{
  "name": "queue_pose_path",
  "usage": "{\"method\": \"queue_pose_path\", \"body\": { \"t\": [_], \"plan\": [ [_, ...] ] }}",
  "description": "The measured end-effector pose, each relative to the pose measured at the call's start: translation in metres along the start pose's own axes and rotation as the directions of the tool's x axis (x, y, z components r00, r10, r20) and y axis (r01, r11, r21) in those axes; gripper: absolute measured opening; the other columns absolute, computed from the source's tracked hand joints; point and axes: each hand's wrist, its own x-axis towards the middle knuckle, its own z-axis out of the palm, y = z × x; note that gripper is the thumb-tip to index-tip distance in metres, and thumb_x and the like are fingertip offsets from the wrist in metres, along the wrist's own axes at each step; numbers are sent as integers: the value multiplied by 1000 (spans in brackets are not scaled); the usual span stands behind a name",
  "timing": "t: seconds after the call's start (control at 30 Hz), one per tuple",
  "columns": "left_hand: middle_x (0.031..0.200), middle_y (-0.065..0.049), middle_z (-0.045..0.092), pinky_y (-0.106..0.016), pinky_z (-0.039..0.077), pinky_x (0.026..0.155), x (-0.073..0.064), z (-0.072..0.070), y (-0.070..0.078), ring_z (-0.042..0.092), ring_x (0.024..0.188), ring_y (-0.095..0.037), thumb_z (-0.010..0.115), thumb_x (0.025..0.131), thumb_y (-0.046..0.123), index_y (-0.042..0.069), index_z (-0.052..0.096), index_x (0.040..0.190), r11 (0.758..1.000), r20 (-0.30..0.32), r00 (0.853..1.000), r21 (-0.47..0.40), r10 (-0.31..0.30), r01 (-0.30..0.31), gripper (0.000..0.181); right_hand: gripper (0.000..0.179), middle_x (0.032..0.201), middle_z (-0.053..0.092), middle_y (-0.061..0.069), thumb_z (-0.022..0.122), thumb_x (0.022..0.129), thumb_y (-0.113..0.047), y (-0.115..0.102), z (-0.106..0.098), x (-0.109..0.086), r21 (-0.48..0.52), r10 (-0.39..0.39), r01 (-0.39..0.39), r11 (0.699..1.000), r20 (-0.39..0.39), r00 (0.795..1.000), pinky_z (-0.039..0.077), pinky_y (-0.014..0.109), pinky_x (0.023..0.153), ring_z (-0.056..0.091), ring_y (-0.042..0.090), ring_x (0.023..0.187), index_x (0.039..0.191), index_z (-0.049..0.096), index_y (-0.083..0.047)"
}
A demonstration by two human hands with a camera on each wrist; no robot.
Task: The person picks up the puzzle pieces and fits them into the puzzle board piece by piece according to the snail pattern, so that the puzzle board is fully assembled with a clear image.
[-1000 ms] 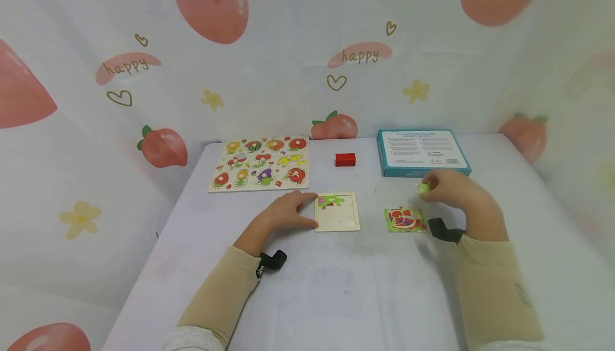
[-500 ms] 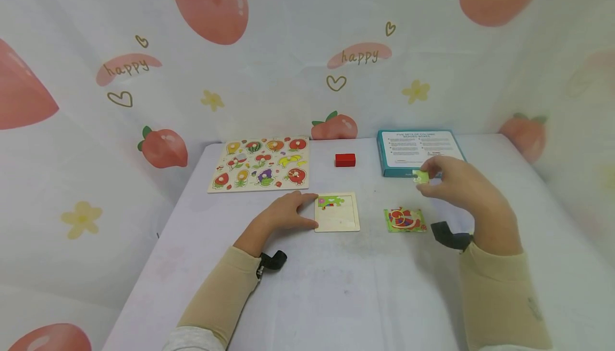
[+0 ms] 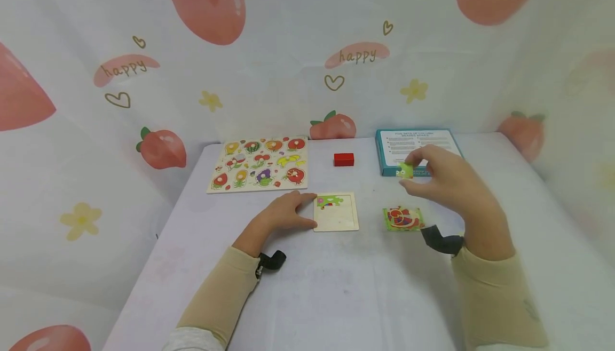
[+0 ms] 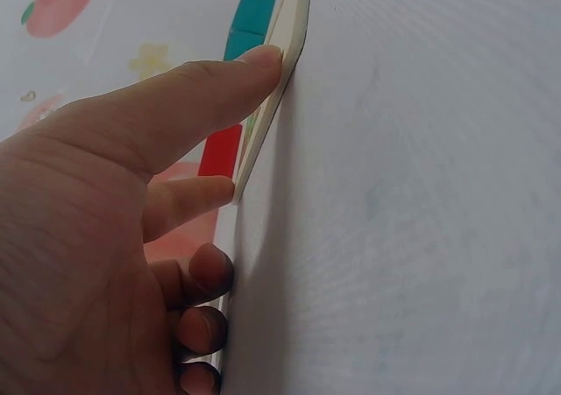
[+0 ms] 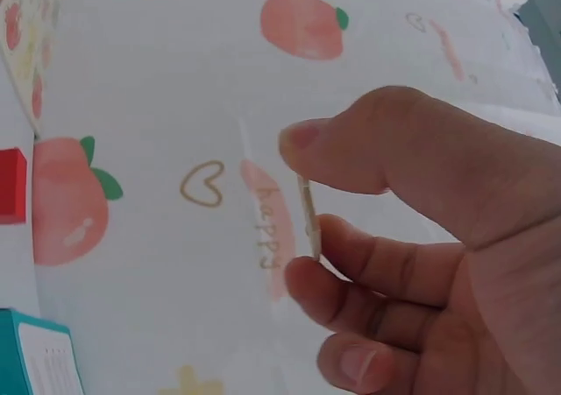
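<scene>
The right hand (image 3: 449, 180) is lifted off the white-covered desk (image 3: 336, 287) at the right of centre in the head view, its grip pinching a small green jigsaw piece (image 3: 405, 170) between thumb and fingers. In the right wrist view that piece (image 5: 308, 215) shows edge-on as a thin sliver, the thumb above it and a finger below. It hangs in front of the teal cardboard box (image 3: 389, 151) and above the small stack of loose red and green jigsaw pieces (image 3: 403, 218), which lies flat on the desk just below the hand.

The left hand (image 3: 285, 213) rests left of centre, its grip not clenched (fingers fairly straight), with the fingertips pressed against the left edge of the small square wooden puzzle tray (image 3: 336, 212). In the left wrist view the thumb (image 4: 219, 84) lies along the tray's thin pale edge (image 4: 285, 71). A green piece already sits in the tray's top row.

Farther up the frame lie a small red block (image 3: 344, 159) and, upper left of it, a wooden fruit peg puzzle board (image 3: 259, 170).
</scene>
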Motion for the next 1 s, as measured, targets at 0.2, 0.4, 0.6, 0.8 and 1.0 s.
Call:
{"method": "queue_pose_path", "body": {
  "t": [0.2, 0.4, 0.6, 0.8, 1.0],
  "plan": [
    [114, 0, 56, -44, 46, 96, 0, 0, 0, 51, 104, -20, 82, 82, 50, 29, 49, 154, 1000, 1, 1000, -17, -7, 7, 82, 38, 116, 65, 10, 82, 87, -26, -10, 13, 8, -14, -59, 59, 998, -30, 998, 50, 53, 88, 56, 32, 104, 117, 69, -6],
    [107, 2, 55, -40, 46, 91, 0, 1, 0, 50, 100, -18, 82, 82, 51, 30, 49, 154, 1000, 1, 1000, -11, -15, 15, 82, 36, 115, 67, 7, 83, 87, -29, -14, 31, 18, -63, -132, 129, 990, -37, 991, 52, 52, 91, 60, 28, 108, 116, 72, -10],
    [105, 1, 54, -39, 46, 90, -1, 1, 1, 50, 99, -18, 82, 82, 50, 30, 49, 154, 1000, -5, 1000, -1, -8, 8, 81, 37, 115, 66, 6, 82, 87, -33, -17, 45, 27, -76, -139, 138, 988, -14, 990, 53, 48, 87, 61, 25, 104, 115, 73, -11],
    [107, 2, 55, -42, 47, 92, 0, 0, 1, 50, 101, -18, 82, 82, 50, 29, 49, 154, 1000, -5, 1000, 0, -4, 4, 82, 41, 116, 66, 4, 81, 87, -36, -15, 61, 37, -95, -105, 108, 990, 36, 994, 53, 45, 86, 61, 24, 102, 119, 73, -11],
    [109, 2, 55, -42, 46, 94, 1, 1, 1, 50, 103, -19, 82, 82, 49, 29, 49, 154, 1000, -5, 1000, 5, -8, 8, 81, 43, 118, 66, 5, 80, 88, -37, -9, 81, 47, -131, -87, 99, 986, 93, 992, 54, 44, 85, 62, 25, 103, 122, 74, -11]
  ]
}}
